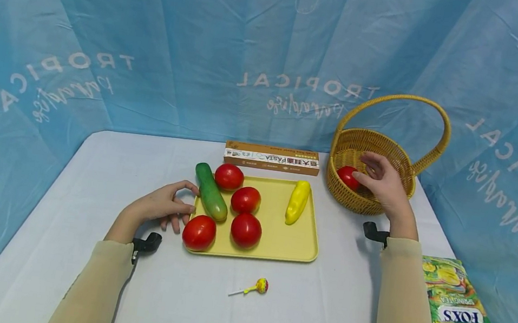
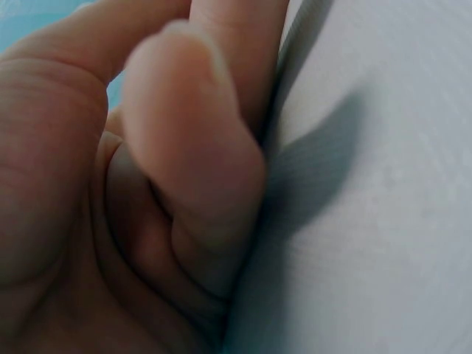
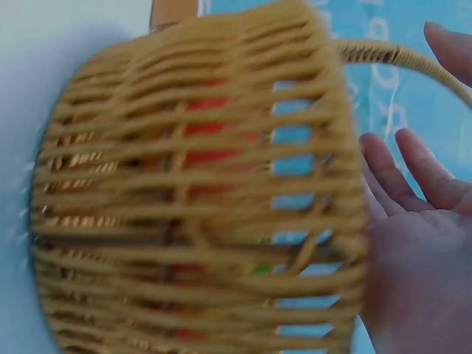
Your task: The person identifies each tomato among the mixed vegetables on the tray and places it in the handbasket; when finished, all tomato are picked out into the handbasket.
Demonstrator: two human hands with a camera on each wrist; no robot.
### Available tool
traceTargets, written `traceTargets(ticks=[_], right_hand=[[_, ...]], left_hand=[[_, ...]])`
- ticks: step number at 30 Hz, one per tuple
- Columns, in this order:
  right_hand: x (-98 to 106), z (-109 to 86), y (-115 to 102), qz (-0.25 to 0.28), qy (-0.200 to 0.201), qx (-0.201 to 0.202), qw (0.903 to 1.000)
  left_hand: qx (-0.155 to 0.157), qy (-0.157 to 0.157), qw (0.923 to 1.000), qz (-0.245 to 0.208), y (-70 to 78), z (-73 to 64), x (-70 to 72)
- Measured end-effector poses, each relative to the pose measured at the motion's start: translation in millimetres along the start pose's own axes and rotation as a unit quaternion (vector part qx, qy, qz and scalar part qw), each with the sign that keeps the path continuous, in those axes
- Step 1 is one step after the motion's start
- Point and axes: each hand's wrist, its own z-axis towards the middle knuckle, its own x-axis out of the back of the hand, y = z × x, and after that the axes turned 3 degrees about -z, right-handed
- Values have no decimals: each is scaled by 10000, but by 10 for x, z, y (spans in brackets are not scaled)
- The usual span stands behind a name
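Note:
At the left rim of the yellow tray [image 1: 277, 248], my left hand [image 1: 162, 204] rests low with fingers loosely bent; no held thing shows. Its left wrist view has the fingers [image 2: 195, 140] close to the white cloth. A green cucumber [image 1: 211, 193] lies nearest, beside several red tomatoes [image 1: 199, 233] on the tray. Over the wicker basket [image 1: 352, 198] hangs my right hand [image 1: 384, 183], its fingers apart and relaxed. Below the thumb, a red tomato [image 1: 347, 177] sits inside. Through the weave in the right wrist view, more red shows, blurred.
A long yellow pepper [image 1: 297, 203] lies on the tray's right part. Behind the tray is a pasta box [image 1: 271, 158]. A lollipop [image 1: 261, 285] lies in front, and a green Fox's bag [image 1: 455, 294] at right. The basket's tall handle [image 1: 412, 98] arches upward.

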Motion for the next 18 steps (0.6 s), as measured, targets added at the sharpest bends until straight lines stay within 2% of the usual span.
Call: traceTargets(ticks=[8, 18], right_hand=[[-193, -91, -316, 111, -429, 629, 9970], [-540, -159, -528, 255, -1508, 1123, 9818]], left_hand=[[-36, 14, 10000, -8, 9, -9, 4], [-48, -16, 10000, -60, 12, -22, -4]])
